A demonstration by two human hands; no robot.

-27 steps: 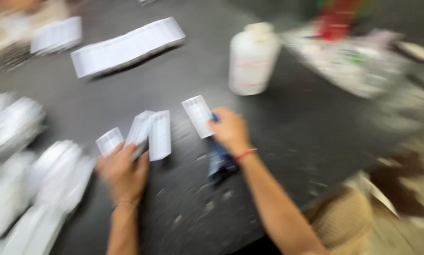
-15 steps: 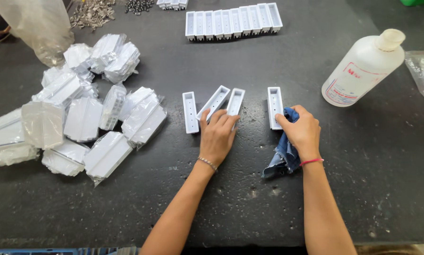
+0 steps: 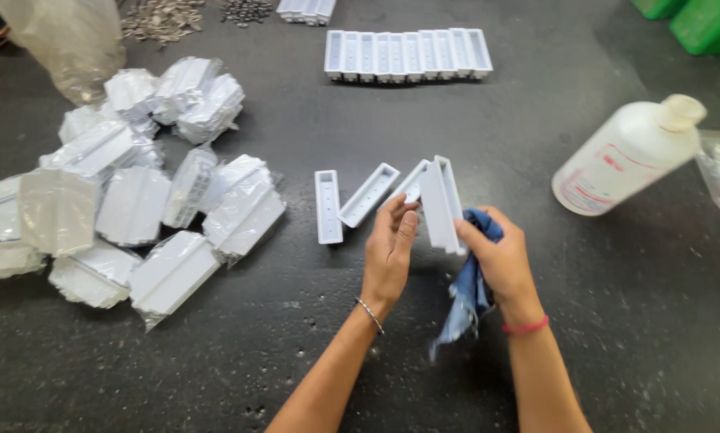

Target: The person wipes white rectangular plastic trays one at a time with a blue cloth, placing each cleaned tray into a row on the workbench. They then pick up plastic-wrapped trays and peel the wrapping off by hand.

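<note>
Clear-wrapped white packs [image 3: 135,200] heaped left; white bottle's red-printed label [image 3: 596,180] right

White matt plastic tray [image 3: 440,204]; blue denim cloth [image 3: 468,293].

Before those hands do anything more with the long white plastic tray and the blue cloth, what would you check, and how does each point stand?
1. Long white plastic tray held by both hands: ok.
2. Blue cloth in right hand: ok.
3. Left hand fingers on the tray: ok.
4. White plastic bottle capped, away from the hands: ok.
5. Two more white trays within reach: ok.
6. Tray clean: cannot tell.
</note>
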